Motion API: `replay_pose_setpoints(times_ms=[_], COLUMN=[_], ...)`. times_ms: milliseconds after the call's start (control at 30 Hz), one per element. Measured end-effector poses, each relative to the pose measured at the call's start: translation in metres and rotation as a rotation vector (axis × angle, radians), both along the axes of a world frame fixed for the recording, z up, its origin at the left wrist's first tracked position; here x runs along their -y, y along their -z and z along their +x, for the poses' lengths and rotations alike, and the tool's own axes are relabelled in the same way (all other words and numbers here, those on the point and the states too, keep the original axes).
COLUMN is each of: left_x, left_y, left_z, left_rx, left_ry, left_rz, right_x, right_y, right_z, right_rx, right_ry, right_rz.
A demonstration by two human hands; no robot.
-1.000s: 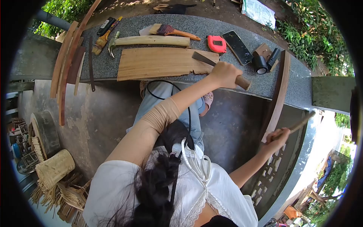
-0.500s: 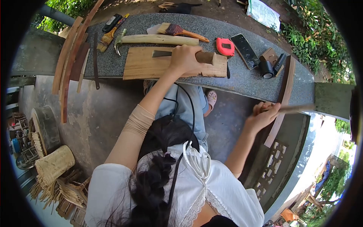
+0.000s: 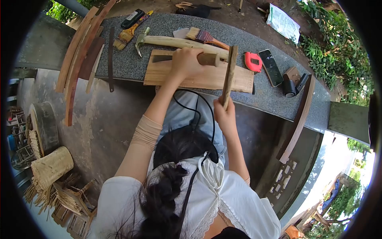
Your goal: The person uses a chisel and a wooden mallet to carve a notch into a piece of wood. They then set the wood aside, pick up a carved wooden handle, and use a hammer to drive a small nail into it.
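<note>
My left hand [image 3: 185,63] is wrapped round a chisel [image 3: 208,59], whose wooden handle sticks out to the right of the fist. Its dark flat blade points left, low over a light wooden board [image 3: 195,80] on the stone bench. My right hand [image 3: 225,115] grips the lower end of a wooden stick [image 3: 230,73]. The stick stands across the board in this view, just beyond the butt of the chisel handle. Behind the board lies a claw hammer [image 3: 171,41] with a pale wooden handle.
On the bench [image 3: 131,65] are paintbrushes [image 3: 201,36], a red tape measure [image 3: 253,61], a phone [image 3: 271,67] and a black cylindrical object [image 3: 290,88]. Long wood strips [image 3: 79,55] overhang the left end, and another strip [image 3: 299,119] the right. A black cable [image 3: 213,123] hangs before my body.
My right hand has swung left with the stick, from the bench's right end to beside the chisel handle. My left hand still grips the chisel. The view has shifted slightly.
</note>
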State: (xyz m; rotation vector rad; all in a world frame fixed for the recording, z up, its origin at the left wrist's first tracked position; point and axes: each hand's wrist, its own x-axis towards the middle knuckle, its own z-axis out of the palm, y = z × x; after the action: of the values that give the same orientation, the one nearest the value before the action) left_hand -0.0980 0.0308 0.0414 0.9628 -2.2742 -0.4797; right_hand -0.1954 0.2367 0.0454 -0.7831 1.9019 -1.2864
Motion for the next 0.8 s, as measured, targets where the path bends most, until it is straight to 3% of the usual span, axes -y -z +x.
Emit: replay_pose_setpoints(times_ms=[33, 100, 133, 233, 300, 333, 400, 500, 600, 800], left_x=[0.003, 0.007, 0.004, 0.007, 0.009, 0.012, 0.014, -0.008, -0.056, -0.148], left_y=[0.000, 0.005, 0.001, 0.003, 0.007, 0.006, 0.003, -0.002, -0.023, 0.017], left_z=[0.005, 0.010, 0.012, 0.012, 0.014, 0.017, 0.021, 0.012, -0.052, -0.187], left_rx=[0.022, -0.015, 0.015, 0.020, 0.016, 0.032, 0.060, 0.031, 0.102, 0.063], left_ry=[-0.020, -0.013, -0.013, -0.027, -0.025, -0.035, -0.027, -0.029, 0.228, 0.661], left_rz=[-0.001, 0.000, 0.005, -0.025, -0.054, -0.053, -0.061, -0.055, -0.010, -0.056], right_x=[-0.004, -0.007, -0.005, 0.021, 0.024, 0.020, 0.005, -0.045, -0.096, -0.163], right_y=[0.005, -0.019, -0.039, -0.040, -0.004, -0.003, -0.002, -0.021, -0.037, -0.038], right_z=[-0.008, -0.044, -0.053, -0.040, -0.006, -0.003, 0.003, -0.058, -0.110, -0.129], right_rx=[-0.125, -0.165, 0.033, 0.206, 0.108, 0.116, -0.068, 0.149, 0.114, 0.107], right_ry=[-0.070, 0.143, 0.328, 0.646, 0.279, 0.289, -0.050, 0.279, 0.571, 0.740], right_rz=[0.059, -0.134, -0.204, -0.731, -0.472, -0.479, -0.067, -0.157, -0.132, -0.301])
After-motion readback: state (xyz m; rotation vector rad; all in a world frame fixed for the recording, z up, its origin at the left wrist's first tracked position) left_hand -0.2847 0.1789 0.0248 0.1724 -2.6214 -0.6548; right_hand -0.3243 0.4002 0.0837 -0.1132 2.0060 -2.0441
